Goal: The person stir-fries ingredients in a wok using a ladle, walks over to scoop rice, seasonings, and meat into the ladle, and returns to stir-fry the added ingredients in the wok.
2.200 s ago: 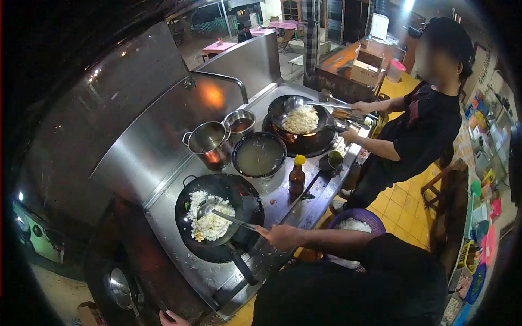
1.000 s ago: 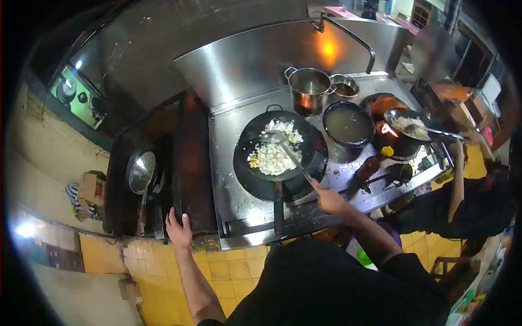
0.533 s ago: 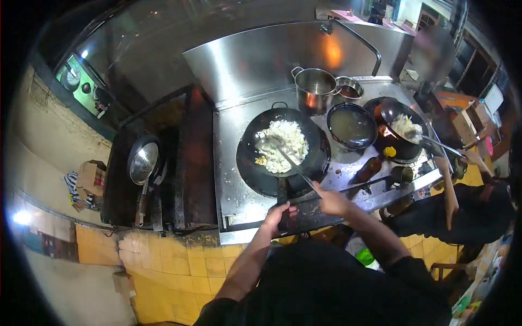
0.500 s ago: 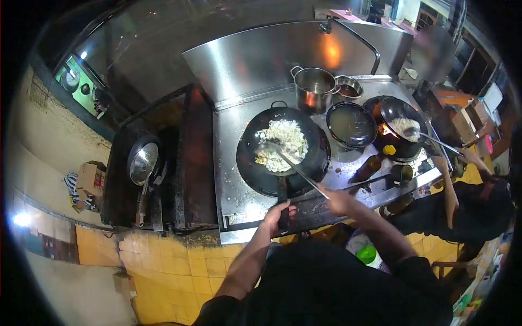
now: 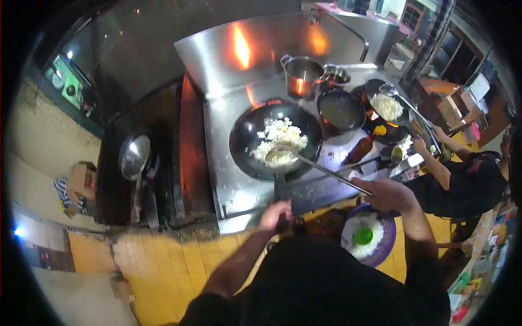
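A black wok (image 5: 242,136) sits on the stove in front of me, with white rice (image 5: 281,132) heaped in it. My left hand (image 5: 274,215) is closed round the wok's handle, close to the stove's front edge. In my right hand (image 5: 390,195) is the long metal handle of a ladle (image 5: 281,156). The ladle's bowl is over the near side of the rice; whether it touches the wok is hard to tell. Below my right hand stands a purple basin (image 5: 389,244) of white rice, with a green bowl (image 5: 363,236) lying in it.
A steel pot (image 5: 302,76), a smaller pot (image 5: 337,77) and a dark pan of liquid (image 5: 341,111) stand behind and right. A dark bottle (image 5: 360,150) lies near them. At right, a co-worker (image 5: 462,185) works a second wok of food (image 5: 386,107). A strainer (image 5: 136,157) rests left.
The wok has tilted and come slightly nearer. My right hand has moved right and toward me, drawing the ladle to the near side of the rice. The co-worker's wok and ladle have lifted.
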A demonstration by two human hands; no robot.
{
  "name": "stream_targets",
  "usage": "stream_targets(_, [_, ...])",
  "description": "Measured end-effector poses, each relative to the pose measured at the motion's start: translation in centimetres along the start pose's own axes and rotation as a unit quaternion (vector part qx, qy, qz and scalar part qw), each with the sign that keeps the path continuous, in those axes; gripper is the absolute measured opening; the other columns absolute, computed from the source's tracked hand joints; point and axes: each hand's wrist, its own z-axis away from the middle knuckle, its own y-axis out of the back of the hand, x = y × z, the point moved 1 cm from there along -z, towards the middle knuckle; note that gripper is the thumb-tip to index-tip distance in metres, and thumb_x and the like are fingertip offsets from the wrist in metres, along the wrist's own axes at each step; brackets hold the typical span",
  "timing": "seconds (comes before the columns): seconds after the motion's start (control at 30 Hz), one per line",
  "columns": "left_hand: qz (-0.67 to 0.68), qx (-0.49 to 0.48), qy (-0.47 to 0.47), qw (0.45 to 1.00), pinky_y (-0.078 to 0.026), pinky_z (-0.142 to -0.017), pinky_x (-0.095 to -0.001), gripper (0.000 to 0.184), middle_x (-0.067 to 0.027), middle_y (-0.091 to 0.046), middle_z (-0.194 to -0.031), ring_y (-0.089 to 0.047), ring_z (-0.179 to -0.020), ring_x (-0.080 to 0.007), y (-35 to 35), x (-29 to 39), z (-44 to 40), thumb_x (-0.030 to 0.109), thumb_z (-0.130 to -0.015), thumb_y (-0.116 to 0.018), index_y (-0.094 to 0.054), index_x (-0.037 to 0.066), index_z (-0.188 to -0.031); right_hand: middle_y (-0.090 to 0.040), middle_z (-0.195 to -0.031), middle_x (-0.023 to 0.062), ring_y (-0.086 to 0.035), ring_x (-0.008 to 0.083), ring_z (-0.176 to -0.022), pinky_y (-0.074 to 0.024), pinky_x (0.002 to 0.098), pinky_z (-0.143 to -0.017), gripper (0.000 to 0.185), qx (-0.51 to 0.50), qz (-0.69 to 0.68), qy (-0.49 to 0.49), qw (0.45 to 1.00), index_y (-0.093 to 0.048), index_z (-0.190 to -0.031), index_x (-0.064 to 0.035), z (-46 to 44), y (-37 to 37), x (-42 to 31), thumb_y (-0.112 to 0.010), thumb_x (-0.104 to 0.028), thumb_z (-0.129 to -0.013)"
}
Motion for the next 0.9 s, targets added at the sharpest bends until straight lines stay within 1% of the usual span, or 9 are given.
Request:
stream_targets(0.13, [0.202,0.008,0.034,0.979,-0.043,-0.051,-0.0310,0.012,-0.0014,-0.051,-0.064,-0.052,-0.056,-0.0158,-3.3,3.1,-1.4,0.013,-0.090,-0.060,-0.055,0.009,-0.080,-0.066,-0.081,0.0258,-0.065,0.0442,-0.078,-0.0508,0.0508,-0.070,0.073,0.056,-0.027,-0.012,0.998,-0.033,-0.150,-0.0114,-5.0,-7.1,0.6,-0.058,-0.009,-0.081])
stream_targets(0.3, [-0.195,0.009,-0.177,0.965,-0.047,-0.058,-0.0327,0.013,-0.0067,-0.059,-0.062,-0.058,-0.056,-0.0185,-0.2,-3.2,3.8,0.014,-0.088,-0.059,-0.060,0.004,-0.080,-0.066,-0.085,0.0269,-0.064,0.0471,-0.081,-0.0496,0.0529,-0.073,0.072,0.111,-0.027,-0.041,0.993,-0.032,-0.150,-0.0109,-5.5,-8.5,0.9,-0.056,-0.007,-0.082])
stream_targets(0.47, [0.013,-0.029,-0.037,0.999,-0.049,-0.056,-0.0307,0.008,-0.0025,-0.058,-0.075,-0.056,-0.062,-0.0139,1.8,-1.0,-1.9,0.008,-0.086,-0.060,-0.059,0.006,-0.093,-0.069,-0.085,0.0197,-0.067,0.0366,-0.072,-0.0523,0.0422,-0.065,0.068,0.215,-0.107,0.064,0.969,-0.041,-0.148,-0.0114,-1.0,-6.3,0.8,-0.063,-0.011,-0.083])
stream_targets(0.5, [0.074,-0.039,-0.032,0.996,-0.049,-0.054,-0.0298,0.010,-0.0013,-0.056,-0.075,-0.055,-0.061,-0.0126,1.2,0.3,-3.3,0.006,-0.085,-0.060,-0.058,0.007,-0.094,-0.069,-0.085,0.0197,-0.067,0.0366,-0.072,-0.0523,0.0422,-0.065,0.068,0.212,-0.104,0.068,0.969,-0.041,-0.148,-0.0114,-1.2,-5.7,0.3,-0.063,-0.011,-0.083])
stream_targets(0.57, [0.103,-0.001,-0.023,0.994,-0.047,-0.053,-0.0284,0.012,0.0001,-0.052,-0.073,-0.053,-0.061,-0.0102,0.6,1.6,-4.9,0.005,-0.085,-0.061,-0.057,0.008,-0.096,-0.066,-0.077,0.0114,-0.065,0.0232,-0.059,-0.0517,0.0366,-0.055,0.064,0.064,-0.393,-0.118,0.910,-0.044,-0.147,-0.0133,-2.0,-4.8,-1.5,-0.061,-0.010,-0.086])
stream_targets(0.6, [0.133,-0.029,-0.017,0.991,-0.048,-0.053,-0.0286,0.013,-0.0015,-0.056,-0.078,-0.056,-0.064,-0.0110,1.0,1.9,-5.8,0.008,-0.088,-0.060,-0.056,0.010,-0.100,-0.060,-0.070,0.0046,-0.060,0.0129,-0.057,-0.0484,0.0313,-0.050,0.051,0.061,-0.469,-0.101,0.875,-0.048,-0.142,-0.0069,-3.4,-4.9,-2.2,-0.055,-0.009,-0.092])
stream_targets(0.73, [-0.049,0.012,-0.053,0.997,-0.050,-0.067,-0.0314,0.023,-0.0026,-0.060,-0.094,-0.058,-0.075,-0.0142,2.6,0.3,-5.3,0.028,-0.097,-0.061,-0.053,0.014,-0.114,-0.062,-0.071,0.0065,-0.061,0.0142,-0.057,-0.0487,0.0328,-0.051,0.025,-0.012,-0.356,-0.122,0.927,-0.058,-0.115,-0.0011,-10.8,-6.4,2.0,-0.054,-0.005,-0.090])
stream_targets(0.83, [-0.083,0.029,-0.049,0.995,-0.055,-0.072,-0.0320,0.032,-0.0061,-0.063,-0.106,-0.064,-0.086,-0.0162,2.9,-0.9,-0.9,0.028,-0.099,-0.060,-0.050,0.010,-0.124,-0.064,-0.075,0.0066,-0.062,0.0133,-0.064,-0.0487,0.0314,-0.054,0.019,0.210,-0.411,0.007,0.887,-0.064,-0.106,-0.0001,-10.0,-2.2,4.3,-0.057,-0.004,-0.089])
stream_targets(0.9, [-0.195,0.115,-0.164,0.960,-0.054,-0.074,-0.0323,0.033,-0.0065,-0.063,-0.112,-0.063,-0.091,-0.0146,3.5,-1.2,2.7,0.024,-0.099,-0.060,-0.050,0.009,-0.126,-0.065,-0.084,0.0058,-0.062,0.0119,-0.069,-0.0498,0.0278,-0.063,0.014,0.382,-0.428,0.042,0.818,-0.064,-0.103,-0.0020,-12.3,0.7,7.0,-0.061,-0.008,-0.091])
